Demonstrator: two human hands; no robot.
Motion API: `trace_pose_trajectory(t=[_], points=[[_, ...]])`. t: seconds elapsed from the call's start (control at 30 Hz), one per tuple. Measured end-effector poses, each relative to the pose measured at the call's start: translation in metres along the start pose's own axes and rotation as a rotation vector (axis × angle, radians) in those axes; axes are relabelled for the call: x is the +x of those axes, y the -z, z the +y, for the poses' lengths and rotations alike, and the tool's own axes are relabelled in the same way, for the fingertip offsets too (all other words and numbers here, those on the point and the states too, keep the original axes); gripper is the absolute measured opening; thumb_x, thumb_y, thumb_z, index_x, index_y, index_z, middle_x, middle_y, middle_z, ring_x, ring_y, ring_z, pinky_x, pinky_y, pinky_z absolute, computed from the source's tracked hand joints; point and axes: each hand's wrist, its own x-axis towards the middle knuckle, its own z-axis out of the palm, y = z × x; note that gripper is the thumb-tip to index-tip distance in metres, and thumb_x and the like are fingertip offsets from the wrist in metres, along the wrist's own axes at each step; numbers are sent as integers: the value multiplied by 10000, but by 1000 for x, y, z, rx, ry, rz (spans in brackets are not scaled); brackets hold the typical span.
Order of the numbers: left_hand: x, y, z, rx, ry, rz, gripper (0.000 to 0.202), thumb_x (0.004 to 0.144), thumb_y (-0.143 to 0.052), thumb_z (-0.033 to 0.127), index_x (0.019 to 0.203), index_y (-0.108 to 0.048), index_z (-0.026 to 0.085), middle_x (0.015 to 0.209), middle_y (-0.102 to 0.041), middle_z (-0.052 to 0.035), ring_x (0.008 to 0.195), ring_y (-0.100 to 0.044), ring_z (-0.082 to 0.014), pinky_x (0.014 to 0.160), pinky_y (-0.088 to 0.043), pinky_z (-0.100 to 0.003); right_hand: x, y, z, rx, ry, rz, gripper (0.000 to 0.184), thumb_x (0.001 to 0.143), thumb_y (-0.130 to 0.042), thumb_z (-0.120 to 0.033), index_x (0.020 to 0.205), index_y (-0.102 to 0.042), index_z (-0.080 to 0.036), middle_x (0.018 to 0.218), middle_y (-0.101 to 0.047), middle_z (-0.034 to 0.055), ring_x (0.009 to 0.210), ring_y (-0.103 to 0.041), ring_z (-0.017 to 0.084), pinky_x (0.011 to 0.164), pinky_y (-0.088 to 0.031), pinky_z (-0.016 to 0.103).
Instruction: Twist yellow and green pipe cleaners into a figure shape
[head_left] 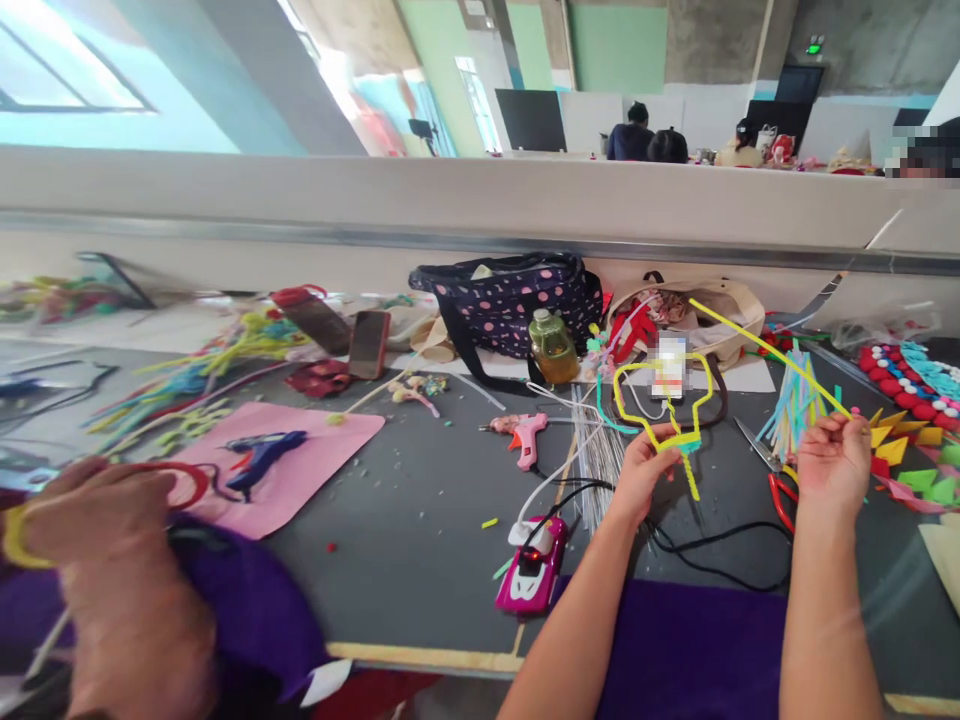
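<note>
My left hand (649, 468) pinches a yellow pipe-cleaner frame (616, 392), bent into an angular open outline. A teal band wraps its lower end, where a short yellow stem sticks out below my fingers. In my right hand (834, 455), the fingers close on the lower end of a straight yellow pipe cleaner (772, 352), which slants up and to the left behind the frame. Between my hands lie scissors (780, 490) with red and yellow handles. A phone (670, 372) with a lit screen stands behind the frame.
A pink glue gun (531, 440), a magenta power strip (534, 570) with cables and a bottle (553, 350) are left of my hands. A co-worker's hand (112, 510) is near a blue glue gun (266, 460) on pink paper. Pipe cleaners (802, 400) stand at right.
</note>
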Motion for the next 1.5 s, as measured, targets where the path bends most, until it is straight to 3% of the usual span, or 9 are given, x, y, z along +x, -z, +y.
trace_pose_trajectory(t=[0.17, 0.37, 0.53, 0.67, 0.87, 0.97, 1.1, 1.37, 1.5], points=[[4, 2, 0, -53, -18, 61, 424, 623, -806, 257, 1011, -676, 143, 827, -656, -28, 557, -486, -67, 464, -347, -194, 5, 15, 0, 130, -192, 16, 237, 726, -796, -219, 768, -569, -168, 730, -581, -60, 562, -548, -2, 390, -384, 47], [7, 4, -2, -49, -17, 70, 418, 616, -800, 274, 992, -674, 140, 751, -638, -7, 532, -465, -63, 473, -330, -204, -2, 12, 31, -106, -423, -10, 276, 658, -818, -175, 724, -550, -167, 576, -543, -90, 383, -391, -12, 323, -312, 68], [7, 3, -5, -41, -5, 68, 413, 614, -797, 265, 984, -665, 139, 703, -605, 11, 527, -459, -63, 474, -326, -202, -20, 0, 55, -190, -427, -18, 258, 615, -821, -206, 778, -624, -172, 592, -618, -54, 370, -335, -10, 315, -240, 80], [7, 2, -4, -35, -7, 69, 395, 625, -782, 244, 986, -663, 137, 690, -595, 14, 529, -458, -66, 463, -318, -200, -31, -6, 65, -248, -458, -64, 276, 578, -819, -192, 818, -687, -159, 729, -682, -2, 487, -466, 17, 381, -336, 106], [8, 3, -4, -24, -41, 88, 402, 621, -786, 247, 994, -680, 142, 734, -625, 2, 518, -434, -53, 483, -321, -202, -40, -14, 65, -363, -395, -38, 342, 596, -817, -200, 921, -713, -190, 833, -672, -13, 681, -595, 61, 535, -458, 150], [8, 3, -5, 7, -55, 101, 391, 624, -791, 244, 989, -696, 140, 745, -640, -3, 513, -429, -46, 494, -327, -199, -47, -18, 64, -452, -323, -59, 293, 690, -774, -344, 926, -713, -181, 785, -654, -1, 655, -588, 79, 519, -455, 174], [8, 2, -6, 24, -59, 113, 416, 615, -810, 277, 992, -704, 136, 776, -671, -26, 565, -498, -82, 536, -396, -220, -57, -23, 64, -551, -269, -193, 394, 800, -635, -502, 924, -718, -137, 744, -629, 30, 582, -536, 87, 472, -413, 202], [5, -1, -3, 24, -57, 87, 446, 668, -789, 346, 1052, -691, 141, 789, -682, -44, 645, -579, -122, 605, -488, -244, -65, -28, 66, -656, -241, -313, 285, 756, -719, -415, 895, -631, -181, 737, -662, 12, 547, -539, 95, 481, -418, 214], [4, -4, -4, 0, -37, 76, 439, 672, -781, 356, 1048, -699, 145, 867, -702, -66, 683, -613, -144, 631, -510, -270, -67, -28, 68, -722, -228, -369, 286, 781, -694, -429, 886, -654, -166, 721, -679, 30, 500, -517, 90, 454, -384, 215]])
